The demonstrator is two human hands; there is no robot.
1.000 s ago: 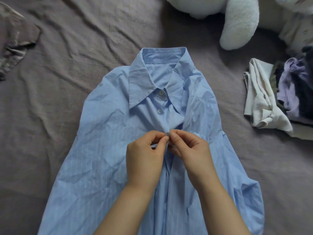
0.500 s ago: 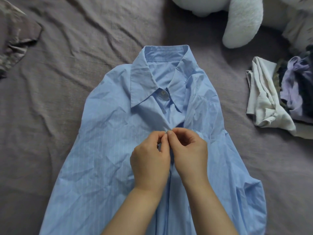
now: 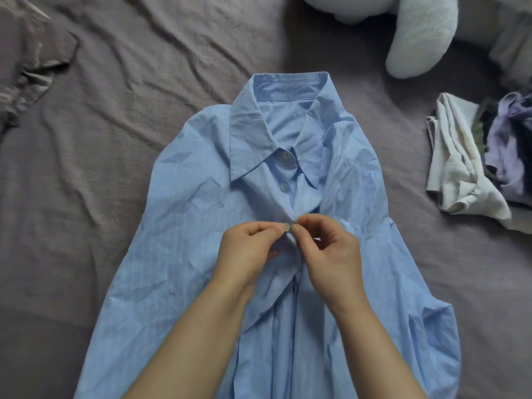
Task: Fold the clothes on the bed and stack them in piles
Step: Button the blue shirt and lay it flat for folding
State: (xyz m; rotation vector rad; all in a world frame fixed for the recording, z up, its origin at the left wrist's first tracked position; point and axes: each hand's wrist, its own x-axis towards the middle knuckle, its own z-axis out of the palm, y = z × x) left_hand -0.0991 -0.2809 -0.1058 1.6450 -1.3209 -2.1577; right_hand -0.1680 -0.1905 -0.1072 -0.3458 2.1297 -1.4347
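Button (image 3: 286, 227) now shows between both pinching grips; a second ago fingers hid it. Left hand (image 3: 247, 254) and right hand (image 3: 331, 254) clamp the shirt (image 3: 187, 226) placket (third fastening, probably through), folding not yet begun.

A bedroom in a home, seen over a bed (image 3: 144, 82) with a wrinkled grey-purple sheet. At its far edge a white plush toy (image 3: 417, 33); near the right edge, a heap of clothes (image 3: 483, 156).
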